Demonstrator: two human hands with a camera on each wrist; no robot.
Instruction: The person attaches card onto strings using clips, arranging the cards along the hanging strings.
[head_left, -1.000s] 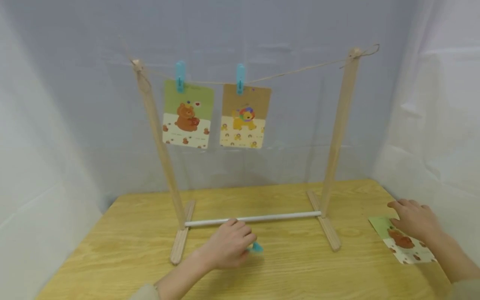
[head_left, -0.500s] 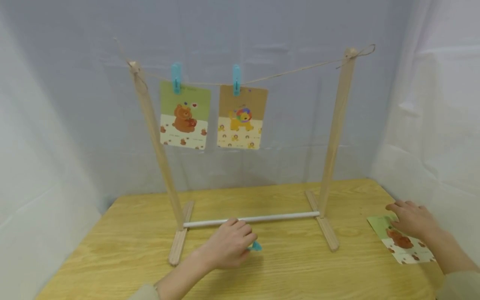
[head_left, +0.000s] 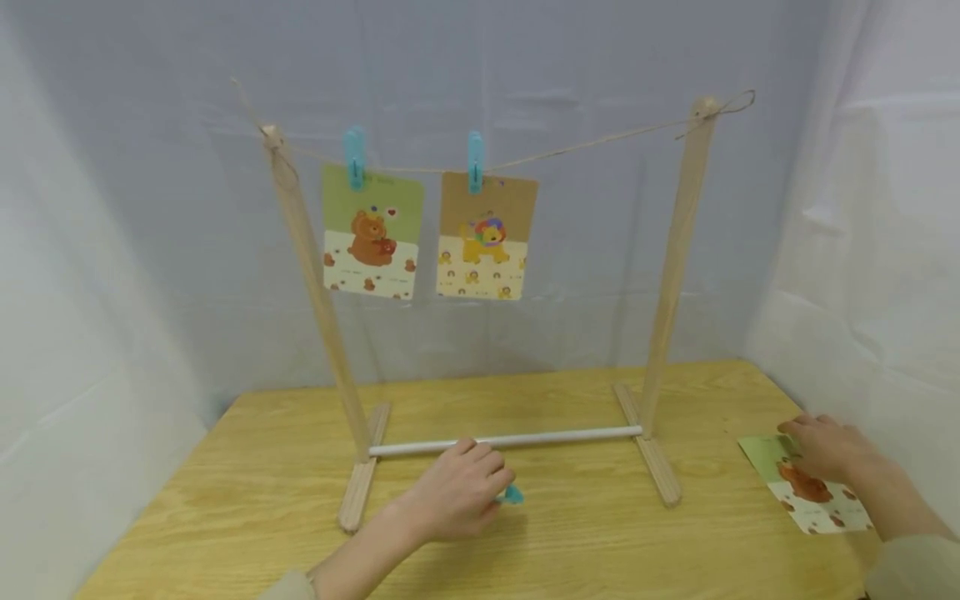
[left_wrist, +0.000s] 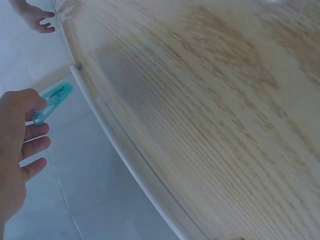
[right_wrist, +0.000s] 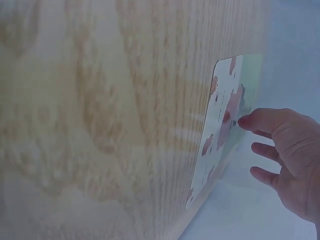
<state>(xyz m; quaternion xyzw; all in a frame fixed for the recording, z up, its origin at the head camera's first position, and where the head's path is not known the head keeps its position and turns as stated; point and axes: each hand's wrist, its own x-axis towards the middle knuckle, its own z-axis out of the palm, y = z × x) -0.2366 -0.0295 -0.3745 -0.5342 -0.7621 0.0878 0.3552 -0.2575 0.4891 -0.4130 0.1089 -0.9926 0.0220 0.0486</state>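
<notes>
In the head view my left hand (head_left: pixel 467 490) is over the table, in front of the white rod. Between its thumb and index finger it pinches a light blue clothespin (left_wrist: pixel 54 101); the other fingers are loosely bent in the left wrist view. My right hand (head_left: pixel 828 448) is low over a green and white bear card (head_left: pixel 821 510) lying flat at the table's right side. Its fingers are spread and relaxed, with the thumb close above the card (right_wrist: pixel 215 120); whether it touches, I cannot tell. Part of the card is hidden under that hand.
A wooden stand with a left post (head_left: pixel 315 292) and right post (head_left: pixel 678 267) carries a sagging string (head_left: pixel 585 146). A bear card (head_left: pixel 375 267) and a lion card (head_left: pixel 483 271) hang there from blue clothespins. The white rod (head_left: pixel 562 437) joins the feet. White sheets surround the table.
My right hand has come down slightly toward the card on the table. The left hand stays in place with the clothespin. The head view shifts a little.
</notes>
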